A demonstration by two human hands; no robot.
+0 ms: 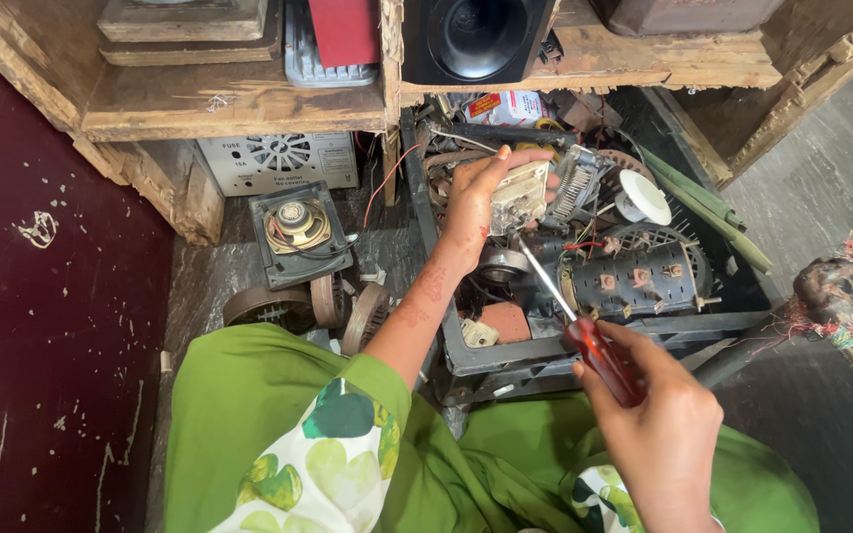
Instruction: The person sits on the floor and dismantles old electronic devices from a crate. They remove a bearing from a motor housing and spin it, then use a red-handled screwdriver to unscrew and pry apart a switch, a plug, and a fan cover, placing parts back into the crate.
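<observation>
A rough wooden shelf (249, 104) carries a black speaker box (474, 38). Below it a dark plastic crate (505, 360) is full of metal scrap parts; a white-and-red label (505, 106) lies at its back. The left hand (476, 202) clamps a small cream plastic part (522, 195) above the crate. The right hand (659, 429) grips a red-handled screwdriver (584, 331), its steel tip close under the part

Red-handled screwdriver (584, 336), cream part (520, 195)
</observation>
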